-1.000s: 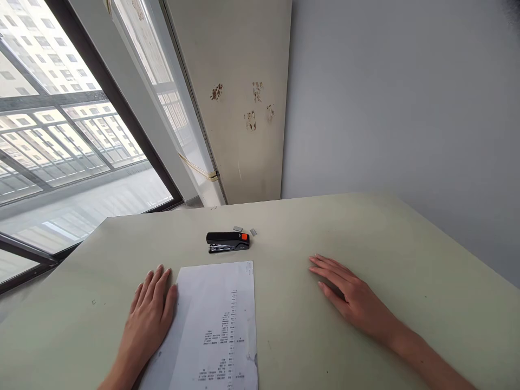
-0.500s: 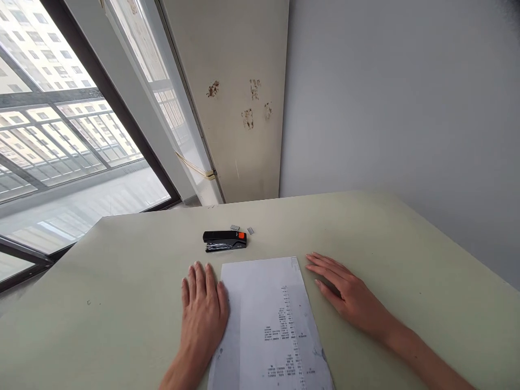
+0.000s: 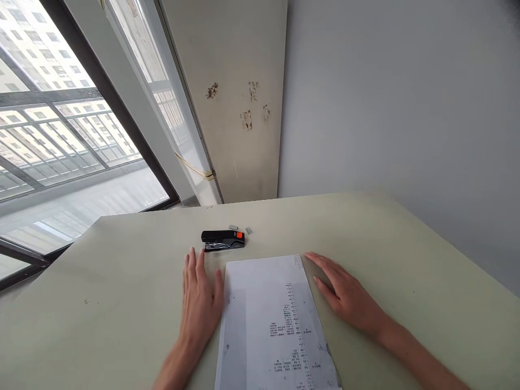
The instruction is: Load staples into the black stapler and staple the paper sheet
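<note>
A printed sheet of paper (image 3: 260, 303), perhaps with others beneath it, lies on the table between my hands, its print upside down to me. My left hand (image 3: 200, 303) is at the paper's left edge, fingers stretched forward and thumb apart, holding nothing. At the paper's upper right corner, my right hand (image 3: 345, 290) rests with extended fingers, the fingertips close to the edge. Beyond the paper lies a black stapler (image 3: 222, 240) with an orange patch, just ahead of my left fingertips. Behind it are two small staple strips, one strip (image 3: 233, 227) left of the other strip (image 3: 248, 231).
The pale green table (image 3: 406, 260) reaches back to a grey wall (image 3: 385, 97) and a beige panel (image 3: 244, 151) with brown stains. A large window (image 3: 60, 141) with dark frames stands at the left.
My left hand has tilted onto its side, reaching slightly forward, its thumb farther from its fingers. The paper has shifted slightly right, bringing its corner nearer my right fingertips.
</note>
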Action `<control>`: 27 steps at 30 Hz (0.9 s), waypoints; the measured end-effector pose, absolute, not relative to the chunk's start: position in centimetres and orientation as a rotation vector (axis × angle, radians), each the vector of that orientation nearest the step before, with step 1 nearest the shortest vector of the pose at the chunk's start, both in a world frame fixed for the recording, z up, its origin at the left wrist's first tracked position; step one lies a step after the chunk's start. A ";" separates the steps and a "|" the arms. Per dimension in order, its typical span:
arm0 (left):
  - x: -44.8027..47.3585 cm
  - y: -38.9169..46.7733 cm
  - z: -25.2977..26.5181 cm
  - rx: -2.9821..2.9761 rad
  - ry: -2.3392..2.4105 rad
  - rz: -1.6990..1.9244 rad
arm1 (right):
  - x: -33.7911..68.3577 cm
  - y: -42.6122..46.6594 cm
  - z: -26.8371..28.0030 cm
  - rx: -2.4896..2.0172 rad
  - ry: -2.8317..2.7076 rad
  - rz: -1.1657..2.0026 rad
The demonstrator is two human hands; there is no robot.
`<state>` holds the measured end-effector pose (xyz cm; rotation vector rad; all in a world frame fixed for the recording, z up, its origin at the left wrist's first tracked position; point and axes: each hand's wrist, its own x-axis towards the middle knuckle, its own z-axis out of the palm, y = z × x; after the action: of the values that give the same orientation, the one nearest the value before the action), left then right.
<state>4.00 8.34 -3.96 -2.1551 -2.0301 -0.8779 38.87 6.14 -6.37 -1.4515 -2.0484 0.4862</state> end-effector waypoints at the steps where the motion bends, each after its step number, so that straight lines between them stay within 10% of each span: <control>1: 3.8 9.1 -3.1 -2.138 -1.965 -0.928 | 38.9 6.2 -6.4 -1.447 -2.047 0.485; 27: 3.1 14.7 5.0 -2.661 -1.332 -0.638 | 38.8 6.5 -5.6 -1.390 -2.043 0.563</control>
<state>3.07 14.73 5.05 -2.6612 -1.3315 -0.6382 38.78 6.51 -5.59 -1.3904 -2.0431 0.5627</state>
